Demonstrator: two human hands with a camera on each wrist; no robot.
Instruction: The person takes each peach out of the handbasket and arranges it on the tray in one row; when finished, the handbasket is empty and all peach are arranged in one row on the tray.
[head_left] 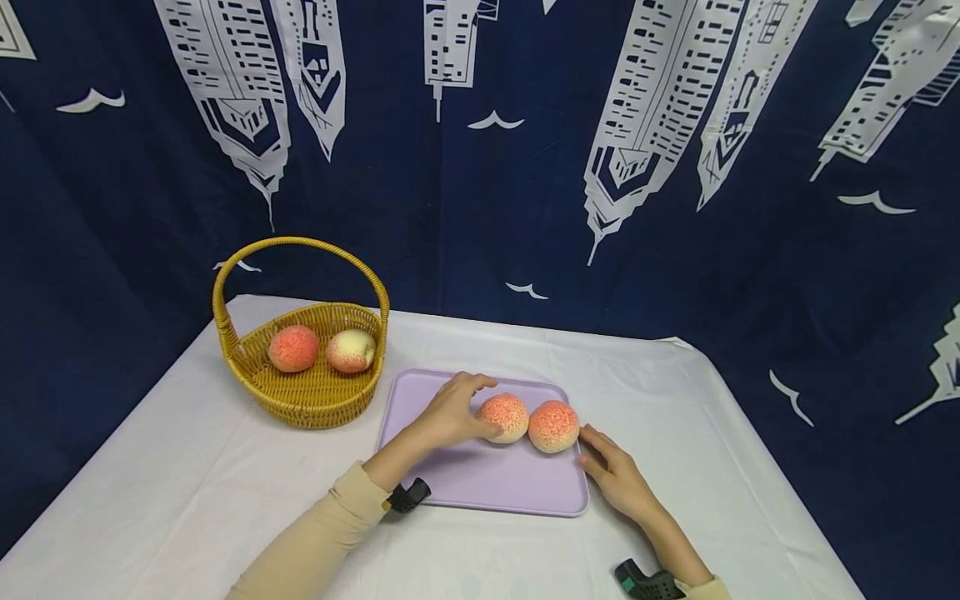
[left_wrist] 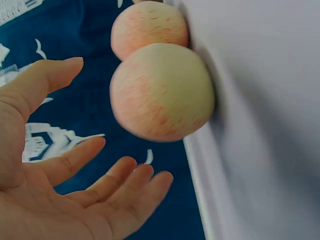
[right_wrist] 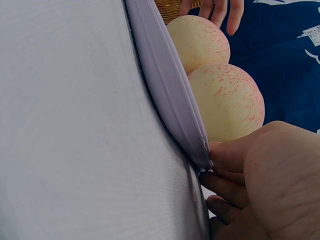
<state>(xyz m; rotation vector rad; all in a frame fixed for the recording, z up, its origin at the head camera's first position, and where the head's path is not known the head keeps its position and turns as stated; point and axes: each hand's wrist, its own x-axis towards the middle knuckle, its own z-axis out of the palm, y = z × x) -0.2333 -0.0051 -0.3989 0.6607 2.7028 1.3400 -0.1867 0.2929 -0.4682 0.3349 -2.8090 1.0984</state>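
Sleeves of pale beige (head_left: 322, 525) cover your forearms, and on each wrist you wear a black wrist camera (head_left: 647, 582); the right one carries a small green patch, and any lettering is too small to read. Your right hand (head_left: 615, 473) pinches the rim of the lilac tray (head_left: 502, 483) at its right side, near the closest corner, with the fingertips beside the right-hand peach. This tray lies flat upon the white tablecloth (head_left: 187, 500), its long axis going from left to right before you.

Your left hand (head_left: 456, 410) is spread, thumb and fingers apart around the left-hand peach (head_left: 504, 417), and the left wrist view shows a gap between them and the fruit. This peach and the right-hand peach (head_left: 553, 427) sit on the tray side by side, touching, their row going left to right. Both are nearly round, so you cannot tell a long axis; their red-speckled sides face upward, the paler sides lower.

Farther to the left stands the wicker basket (head_left: 318, 417), handle upright, holding a redder peach (head_left: 293, 348) and a paler peach (head_left: 350, 351). Behind everything hangs the navy backdrop (head_left: 510, 192), printed with white towers (head_left: 645, 92) whose tips point downward.
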